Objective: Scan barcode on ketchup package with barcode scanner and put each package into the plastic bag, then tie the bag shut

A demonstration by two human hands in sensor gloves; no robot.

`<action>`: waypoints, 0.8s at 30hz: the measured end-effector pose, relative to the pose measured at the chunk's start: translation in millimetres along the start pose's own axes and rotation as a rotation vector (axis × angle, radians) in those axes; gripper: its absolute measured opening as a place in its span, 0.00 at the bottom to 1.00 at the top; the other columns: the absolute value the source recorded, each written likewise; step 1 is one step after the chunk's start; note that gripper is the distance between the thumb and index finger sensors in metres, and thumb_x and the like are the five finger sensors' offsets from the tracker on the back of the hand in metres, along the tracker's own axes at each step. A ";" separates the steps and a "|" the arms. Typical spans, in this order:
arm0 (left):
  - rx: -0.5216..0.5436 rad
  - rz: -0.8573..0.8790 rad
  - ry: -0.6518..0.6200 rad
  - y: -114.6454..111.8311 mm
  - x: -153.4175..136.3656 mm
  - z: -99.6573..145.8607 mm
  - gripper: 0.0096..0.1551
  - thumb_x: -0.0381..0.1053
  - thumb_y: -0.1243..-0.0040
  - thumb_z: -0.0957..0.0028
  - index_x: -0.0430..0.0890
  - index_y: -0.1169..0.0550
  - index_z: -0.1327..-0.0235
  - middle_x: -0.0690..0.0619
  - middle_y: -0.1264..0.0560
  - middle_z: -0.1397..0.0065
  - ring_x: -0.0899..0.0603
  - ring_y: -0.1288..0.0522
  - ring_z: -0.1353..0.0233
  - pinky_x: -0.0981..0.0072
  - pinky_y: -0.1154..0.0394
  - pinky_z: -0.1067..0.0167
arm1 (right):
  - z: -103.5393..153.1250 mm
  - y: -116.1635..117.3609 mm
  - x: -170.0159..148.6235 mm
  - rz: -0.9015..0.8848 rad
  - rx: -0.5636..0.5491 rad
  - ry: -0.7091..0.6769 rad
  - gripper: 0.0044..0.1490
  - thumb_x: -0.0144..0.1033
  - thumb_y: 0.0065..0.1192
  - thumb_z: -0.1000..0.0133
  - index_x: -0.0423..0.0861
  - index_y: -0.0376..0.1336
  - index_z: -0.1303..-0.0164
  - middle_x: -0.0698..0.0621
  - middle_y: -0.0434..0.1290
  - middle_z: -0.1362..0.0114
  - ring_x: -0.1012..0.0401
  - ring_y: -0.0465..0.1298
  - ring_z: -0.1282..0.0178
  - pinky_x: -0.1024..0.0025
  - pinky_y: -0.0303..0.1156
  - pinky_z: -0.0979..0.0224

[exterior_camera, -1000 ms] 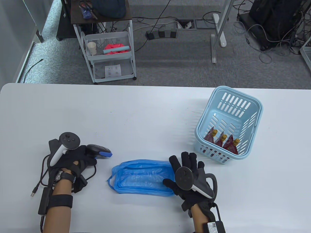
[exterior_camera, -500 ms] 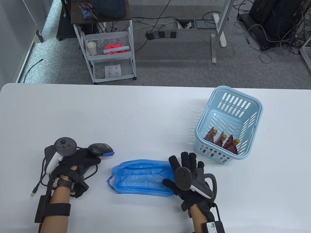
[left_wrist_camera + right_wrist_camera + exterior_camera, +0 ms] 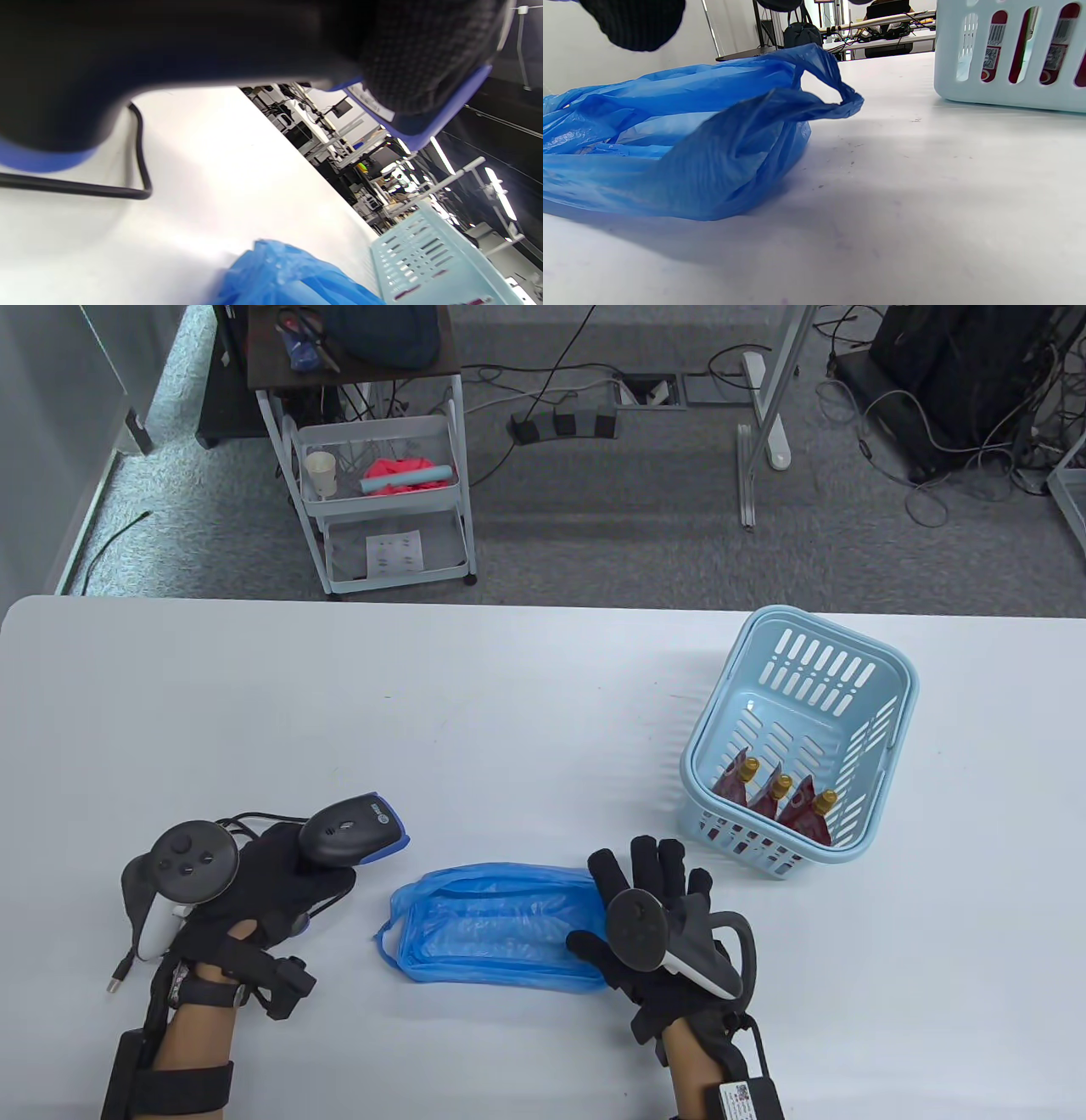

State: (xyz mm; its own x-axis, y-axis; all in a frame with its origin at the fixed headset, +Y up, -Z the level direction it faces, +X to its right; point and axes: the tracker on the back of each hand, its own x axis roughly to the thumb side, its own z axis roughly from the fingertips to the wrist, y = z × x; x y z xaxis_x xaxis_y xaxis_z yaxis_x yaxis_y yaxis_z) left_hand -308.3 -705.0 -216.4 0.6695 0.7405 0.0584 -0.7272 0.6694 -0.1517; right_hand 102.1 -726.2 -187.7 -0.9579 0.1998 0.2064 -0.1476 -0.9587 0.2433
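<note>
The left hand [image 3: 263, 882] grips a black handheld barcode scanner with blue trim [image 3: 352, 833]; the right hand [image 3: 657, 916] rests flat-fingered on a crumpled blue plastic bag [image 3: 496, 920]. Three red ketchup pouches [image 3: 774, 802] stand in the pale blue slotted basket [image 3: 882, 729] beyond.

Left hand [image 3: 271, 882] in black sensor glove: fingers curled round something dark, forearm coming in from bottom-left, dark grey tracker [image 3: 182, 869] on the back of the hand, strap round the wrist. Right hand [image 3: 657, 916] in black glove: palm down, fingers straight and spread, thumb out to the left, grey-and-white tracker [image 3: 649, 929] on top, forearm from bottom edge.
</note>
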 end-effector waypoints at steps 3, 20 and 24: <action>0.007 -0.004 -0.035 -5.1 7.2 4.1 0.33 0.66 0.28 0.57 0.50 0.17 0.42 0.57 0.26 0.44 0.42 0.22 0.43 0.43 0.26 0.36 | 0.3 -0.2 -0.3 0.003 0.000 0.005 0.58 0.66 0.54 0.44 0.51 0.38 0.12 0.34 0.33 0.12 0.35 0.33 0.15 0.27 0.35 0.21; -0.086 0.058 -0.073 -41.8 13.3 0.4 0.28 0.62 0.30 0.52 0.56 0.22 0.40 0.53 0.25 0.34 0.40 0.18 0.41 0.42 0.25 0.35 | -1.4 3.0 3.1 0.028 0.013 0.008 0.58 0.66 0.54 0.44 0.51 0.38 0.12 0.34 0.35 0.12 0.35 0.33 0.15 0.27 0.35 0.21; -0.086 0.062 -0.072 -44.3 12.6 0.2 0.28 0.63 0.30 0.52 0.56 0.22 0.40 0.53 0.21 0.36 0.41 0.15 0.44 0.44 0.23 0.38 | -1.2 3.0 3.2 0.028 0.010 0.007 0.58 0.66 0.54 0.44 0.50 0.38 0.12 0.34 0.35 0.12 0.35 0.33 0.15 0.27 0.35 0.21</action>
State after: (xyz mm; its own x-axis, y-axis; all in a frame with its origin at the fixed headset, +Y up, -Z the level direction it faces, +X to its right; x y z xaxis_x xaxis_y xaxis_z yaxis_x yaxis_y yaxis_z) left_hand -267.6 -725.3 -208.8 0.6091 0.7845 0.1165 -0.7490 0.6173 -0.2406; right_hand 98.4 -728.8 -187.4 -0.9632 0.1719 0.2067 -0.1187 -0.9617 0.2470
